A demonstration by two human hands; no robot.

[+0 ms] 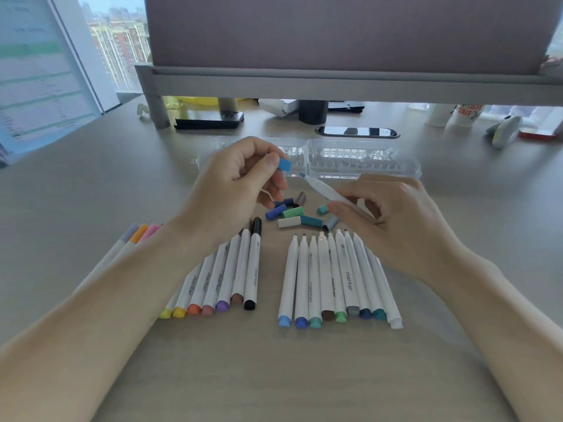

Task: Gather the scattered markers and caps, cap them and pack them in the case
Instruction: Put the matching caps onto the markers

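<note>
The person's left hand (240,178) is raised over the middle of the worktop (274,376), thumb and forefinger pinching a blue cap (284,164), the other fingers curled loosely beneath. Just to the right, the right hand (399,217) grips a white marker (327,191) by its barrel. The marker's bare blue tip points far and left towards the cap. Tip and cap are close but not touching.

Just beyond both hands the clear case (362,147) lies open on the worktop, its two halves side by side. I cannot tell whether anything lies in it.

Below the raised hands, a small heap of loose caps (292,213) sits on the worktop in blues, greens, grey and white, some touching one another.

Nearer, on the right, a row of uncapped markers (332,275) lies side by side with tips pointing far and coloured ends near. The right hand hangs over the far right of that row.

On the left a row of capped markers (234,269) fans out, partly hidden under the left forearm, and the black one (254,263) lies at its right edge. Further left, three more markers (134,239) with purple, orange and pink caps poke out from behind the same forearm.

At the far side a dark phone (210,120) lies under a grey shelf (335,83).
</note>
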